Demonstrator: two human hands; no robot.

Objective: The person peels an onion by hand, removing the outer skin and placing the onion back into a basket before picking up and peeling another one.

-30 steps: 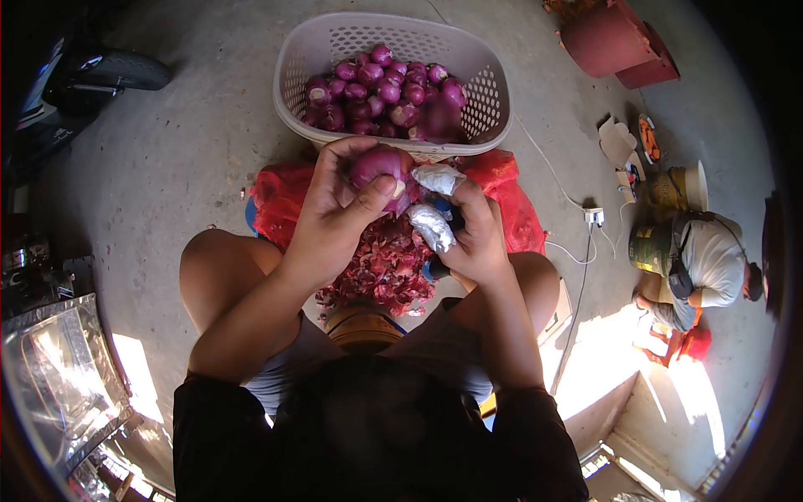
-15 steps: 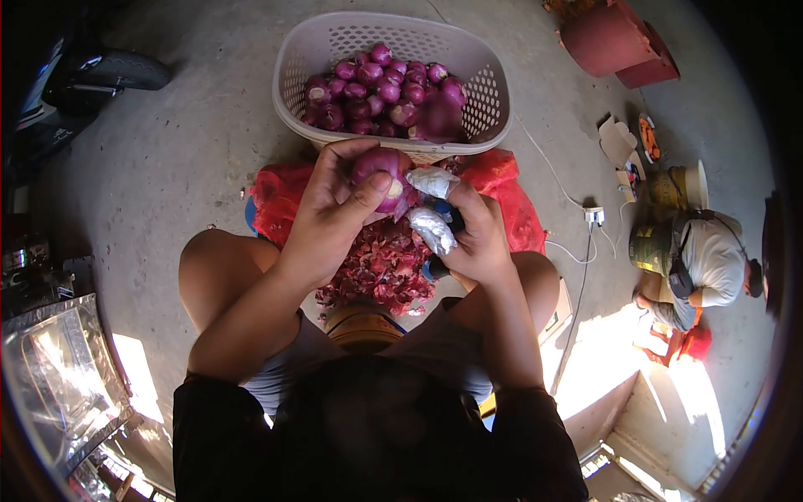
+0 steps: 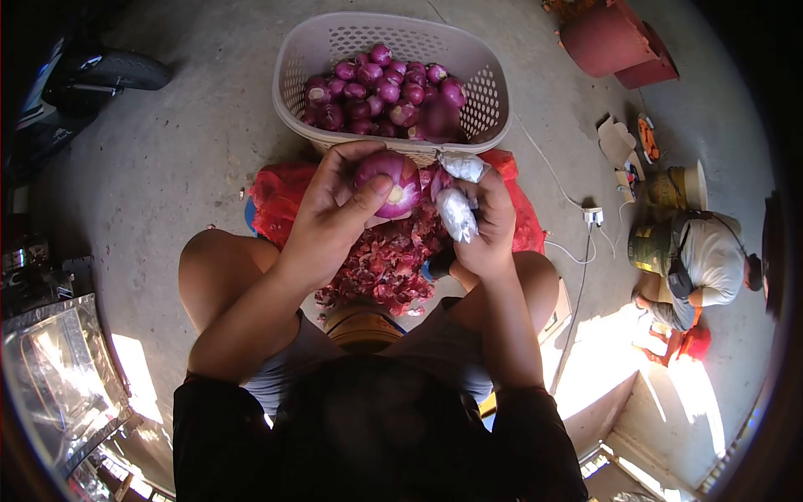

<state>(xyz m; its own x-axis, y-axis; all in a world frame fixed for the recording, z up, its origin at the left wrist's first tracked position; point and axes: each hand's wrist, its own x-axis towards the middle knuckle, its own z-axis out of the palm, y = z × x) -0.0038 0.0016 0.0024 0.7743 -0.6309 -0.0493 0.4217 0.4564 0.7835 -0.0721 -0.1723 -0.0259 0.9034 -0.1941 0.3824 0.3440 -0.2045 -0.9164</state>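
A red onion [image 3: 393, 182] with a pale cut end is gripped in my left hand [image 3: 330, 209], thumb across its face. My right hand [image 3: 483, 213] is just to the right of it, with silvery wrapping [image 3: 457, 214] around the thumb and a finger. Those wrapped digits pinch a piece of purple onion skin [image 3: 434, 179] beside the onion. Below both hands lies a heap of red onion skins [image 3: 381, 263] between my legs. Beyond the hands, a grey perforated basket [image 3: 293, 75] holds many purple onions [image 3: 368, 74].
Red mesh sacking [image 3: 280, 201] lies under the basket's near side. To the right are a power strip with cables [image 3: 593, 215], buckets [image 3: 687, 186] and a seated person [image 3: 711, 255]. A wheel [image 3: 134, 69] stands at the left, red tubs [image 3: 606, 38] at the upper right.
My right hand has moved right, away from the onion, with a piece of skin pulled along. The left hand has stayed nearly in place, and more of the onion's smooth surface shows.
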